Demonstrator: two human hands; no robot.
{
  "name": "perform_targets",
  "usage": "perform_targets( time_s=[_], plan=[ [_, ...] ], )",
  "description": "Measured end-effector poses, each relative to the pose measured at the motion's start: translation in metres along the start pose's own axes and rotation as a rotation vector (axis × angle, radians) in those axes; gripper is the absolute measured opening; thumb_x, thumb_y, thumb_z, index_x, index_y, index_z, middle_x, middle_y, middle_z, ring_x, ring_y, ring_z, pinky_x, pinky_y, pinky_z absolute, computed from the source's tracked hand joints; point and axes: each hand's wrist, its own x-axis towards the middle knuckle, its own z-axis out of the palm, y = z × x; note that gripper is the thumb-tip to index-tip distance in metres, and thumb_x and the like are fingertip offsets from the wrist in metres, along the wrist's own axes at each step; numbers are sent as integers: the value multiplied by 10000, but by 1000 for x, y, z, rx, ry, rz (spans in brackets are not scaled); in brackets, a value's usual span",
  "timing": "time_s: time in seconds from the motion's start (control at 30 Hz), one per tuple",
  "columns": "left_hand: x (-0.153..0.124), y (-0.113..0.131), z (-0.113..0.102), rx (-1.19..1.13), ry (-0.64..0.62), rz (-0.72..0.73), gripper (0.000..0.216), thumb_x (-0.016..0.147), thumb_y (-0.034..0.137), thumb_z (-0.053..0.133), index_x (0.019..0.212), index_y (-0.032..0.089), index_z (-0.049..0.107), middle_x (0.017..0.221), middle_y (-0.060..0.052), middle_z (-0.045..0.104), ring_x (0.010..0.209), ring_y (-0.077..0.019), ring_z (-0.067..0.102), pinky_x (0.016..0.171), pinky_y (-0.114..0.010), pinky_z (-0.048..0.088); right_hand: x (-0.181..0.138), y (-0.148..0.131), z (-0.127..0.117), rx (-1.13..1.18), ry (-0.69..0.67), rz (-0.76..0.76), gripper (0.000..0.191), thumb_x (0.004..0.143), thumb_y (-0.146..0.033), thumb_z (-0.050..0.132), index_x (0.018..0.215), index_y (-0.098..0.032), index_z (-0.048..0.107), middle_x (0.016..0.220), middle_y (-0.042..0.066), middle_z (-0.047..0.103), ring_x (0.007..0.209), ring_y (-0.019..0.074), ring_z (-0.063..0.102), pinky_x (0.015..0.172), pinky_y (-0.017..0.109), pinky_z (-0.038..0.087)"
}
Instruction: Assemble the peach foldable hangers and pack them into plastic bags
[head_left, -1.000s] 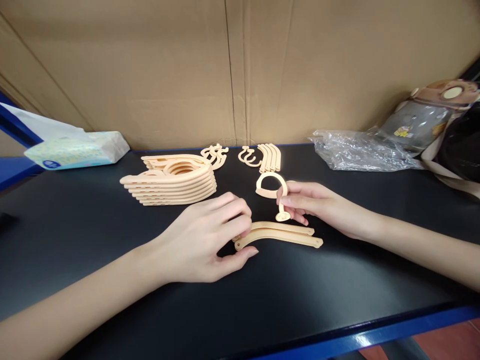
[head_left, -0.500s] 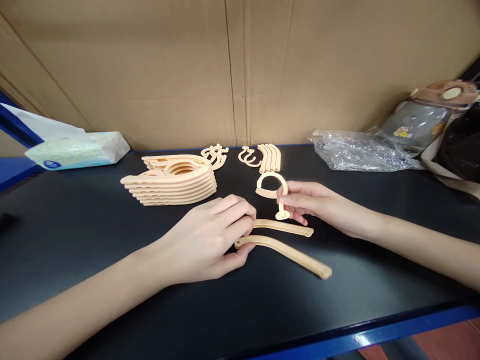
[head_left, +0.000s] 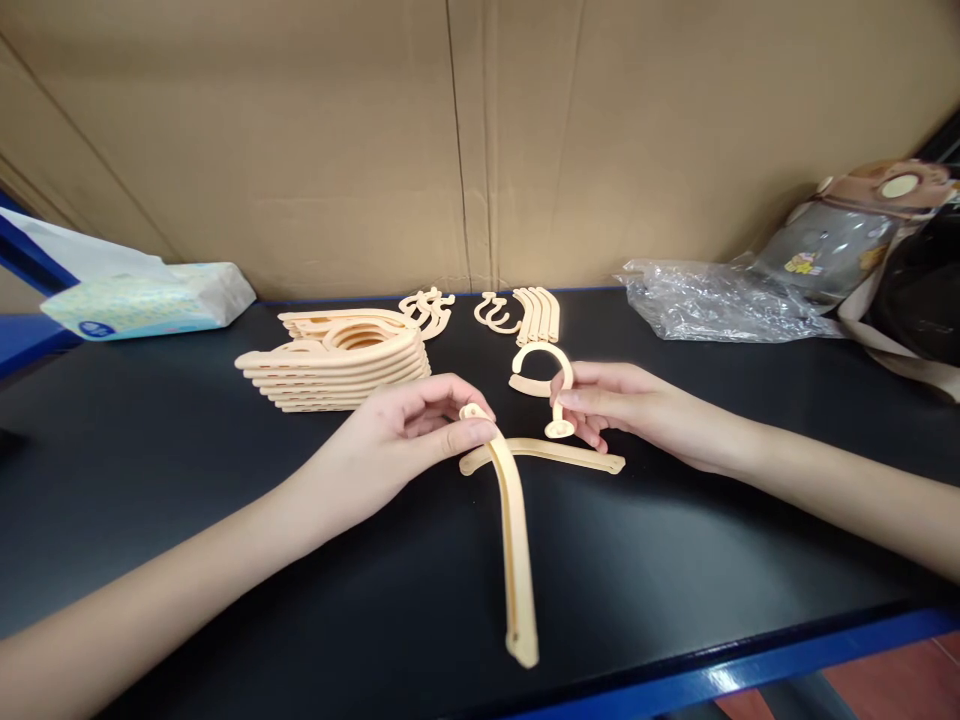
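Observation:
My left hand (head_left: 397,445) pinches one end of a peach plastic hanger arm (head_left: 514,540), whose free end points toward the table's near edge. A second hanger arm (head_left: 562,455) lies flat on the black table (head_left: 187,500), just behind it. My right hand (head_left: 622,405) pinches the stem of a peach hook piece (head_left: 541,372), holding it upright just above that second arm.
A stack of peach hangers (head_left: 337,365) sits behind my left hand, with loose hooks (head_left: 427,308) and several more arms (head_left: 541,315) by the cardboard wall. A tissue pack (head_left: 146,298) lies far left. Crumpled clear plastic (head_left: 720,300) and a bottle (head_left: 847,235) are at the right.
My left hand lifted one arm off the pair and swung its free end from pointing right toward the near edge. My right hand and hook barely moved.

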Motion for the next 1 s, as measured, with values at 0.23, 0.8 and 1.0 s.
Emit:
perform_targets(
  time_s=[0.23, 0.8, 1.0],
  plan=[
    [-1, -1, -4, -67, -36, -68, 291, 946, 375, 527, 790, 177, 673, 755, -19, 704, 698, -135, 658, 675, -237, 560, 0, 1, -2, 6, -18, -11, 203, 894, -370, 610, 854, -173, 576, 787, -19, 545, 618, 71, 486, 596, 222, 438],
    [-6, -3, 0, 567, 10, 73, 237, 939, 403, 472, 852, 214, 585, 673, 49, 601, 529, -102, 496, 487, -207, 370, 0, -1, -1, 19, -1, 8, 204, 885, -365, 619, 833, -172, 582, 786, -17, 559, 630, 73, 501, 595, 220, 431],
    [-10, 1, 2, 663, 50, 115, 209, 941, 291, 420, 856, 203, 589, 591, 72, 569, 503, -105, 508, 519, -221, 365, -3, -3, 1, -16, 27, -31, 211, 889, -371, 615, 819, -174, 591, 776, -17, 569, 654, 81, 508, 635, 227, 436]
  ],
)
